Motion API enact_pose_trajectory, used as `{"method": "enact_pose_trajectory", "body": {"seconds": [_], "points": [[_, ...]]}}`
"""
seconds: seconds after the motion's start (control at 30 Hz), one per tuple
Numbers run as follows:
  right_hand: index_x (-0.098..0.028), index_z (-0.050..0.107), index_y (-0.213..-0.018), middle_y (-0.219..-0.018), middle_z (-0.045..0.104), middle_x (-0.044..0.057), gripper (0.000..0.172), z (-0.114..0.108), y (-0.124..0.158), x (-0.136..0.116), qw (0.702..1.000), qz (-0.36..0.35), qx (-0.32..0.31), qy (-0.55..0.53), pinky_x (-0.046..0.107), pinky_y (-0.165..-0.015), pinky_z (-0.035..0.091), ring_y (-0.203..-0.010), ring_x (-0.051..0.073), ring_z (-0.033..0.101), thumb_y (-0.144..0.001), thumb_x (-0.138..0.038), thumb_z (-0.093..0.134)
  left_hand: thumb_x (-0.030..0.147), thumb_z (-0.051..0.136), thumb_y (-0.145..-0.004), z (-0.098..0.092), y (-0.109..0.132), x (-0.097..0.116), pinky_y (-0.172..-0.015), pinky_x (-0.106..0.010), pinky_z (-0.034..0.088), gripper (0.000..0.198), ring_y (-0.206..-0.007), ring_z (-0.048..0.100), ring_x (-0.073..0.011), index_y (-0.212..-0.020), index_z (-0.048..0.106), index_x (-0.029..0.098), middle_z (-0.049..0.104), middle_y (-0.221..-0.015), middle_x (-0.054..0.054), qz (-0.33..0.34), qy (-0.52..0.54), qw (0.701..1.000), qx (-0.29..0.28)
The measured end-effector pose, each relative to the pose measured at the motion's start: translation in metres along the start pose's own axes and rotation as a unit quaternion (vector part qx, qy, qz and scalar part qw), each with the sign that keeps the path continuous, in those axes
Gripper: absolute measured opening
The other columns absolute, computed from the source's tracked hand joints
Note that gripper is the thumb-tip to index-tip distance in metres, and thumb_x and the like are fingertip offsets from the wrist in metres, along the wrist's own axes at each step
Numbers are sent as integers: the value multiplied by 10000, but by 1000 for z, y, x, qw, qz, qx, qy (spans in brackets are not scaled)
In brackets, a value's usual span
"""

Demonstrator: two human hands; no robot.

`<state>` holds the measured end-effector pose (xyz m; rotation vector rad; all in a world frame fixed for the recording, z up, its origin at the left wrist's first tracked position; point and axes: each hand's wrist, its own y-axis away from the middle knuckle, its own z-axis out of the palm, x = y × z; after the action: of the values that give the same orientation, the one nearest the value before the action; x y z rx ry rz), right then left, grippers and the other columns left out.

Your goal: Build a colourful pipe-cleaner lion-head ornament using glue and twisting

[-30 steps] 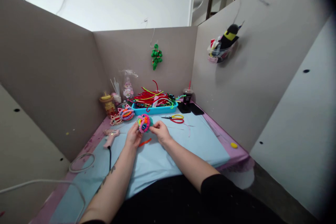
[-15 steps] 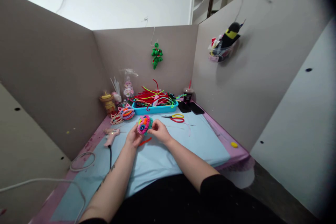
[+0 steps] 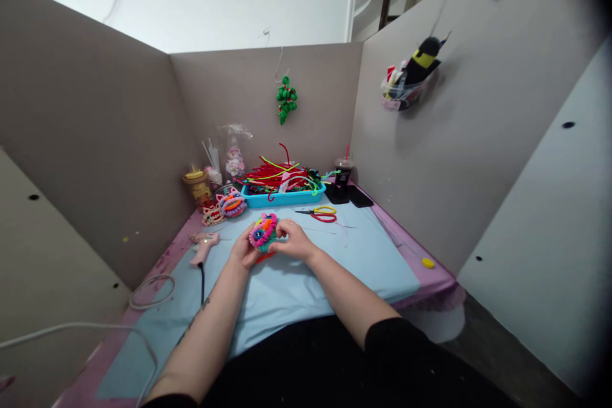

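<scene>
While the blue-cloth-covered surface (image 3: 354, 274) extends below both hands, the rounded, multi-coloured figure of fuzzy, pipe-cleaner-like strips (image 3: 266, 229) is held above it, between the left hand (image 3: 245, 250) and the right hand (image 3: 293, 242). Judged by its make, the figure should prove light, springy and non-slip; its looped strips would likely crush under a hard squeeze. Recommended hold: the broad outer sides, clear of the dark blue eye-like disc (image 3: 259, 235). Left hand: curled, clamped around the figure's left side. Right hand: thumb and fingers part-bent at the teal side, thumb apparently touching; whether they pinch cannot be told. Also noted: one short orange fuzzy strip (image 3: 265, 257), just right of the left hand.
</scene>
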<state>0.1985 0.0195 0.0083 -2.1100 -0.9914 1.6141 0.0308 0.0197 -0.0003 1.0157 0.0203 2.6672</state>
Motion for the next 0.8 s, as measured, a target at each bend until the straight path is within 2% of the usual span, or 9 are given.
{"method": "enact_pose_trajectory", "body": {"seconds": [0.2,0.37,0.47,0.6,0.8], "points": [[-213,501,-619,-641,461,-32,218,3,1,2,998,30,35,-51,258,-641,337,-657,142,405,-629,-297,702,266,341,-947,4,2,5,-866,-320,508,337,-1016,628,-201,-1046,615,98,675,-1046,-127,41,16,999,32],[-208,520,-646,-642,489,-29,137,6,2,0,993,57,40,-93,258,-615,342,-623,131,413,-690,-282,627,224,310,-946,5,2,7,-874,-285,505,354,-1060,605,-197,-1071,610,83,659,-1091,-123,42,39,998,33],[-207,517,-651,-627,484,-34,132,7,2,0,989,80,41,-114,256,-592,340,-595,124,408,-690,-277,623,219,392,-913,0,0,6,-906,-311,494,314,-1116,575,-211,-1130,591,110,650,-1116,-130,51,41,998,18],[-210,497,-680,-645,488,-40,162,10,3,3,983,87,50,-152,250,-576,345,-589,118,423,-667,-271,646,219,495,-862,-7,-3,6,-943,-381,470,382,-1136,563,-231,-1237,525,155,650,-1123,-127,78,41,996,-3],[-213,461,-708,-614,470,-53,234,17,2,7,968,115,57,-215,236,-536,337,-547,102,418,-668,-319,666,208,509,-843,-10,-2,6,-975,-409,439,369,-1103,583,-231,-1207,539,159,658,-1109,-115,106,42,993,-12]]}}
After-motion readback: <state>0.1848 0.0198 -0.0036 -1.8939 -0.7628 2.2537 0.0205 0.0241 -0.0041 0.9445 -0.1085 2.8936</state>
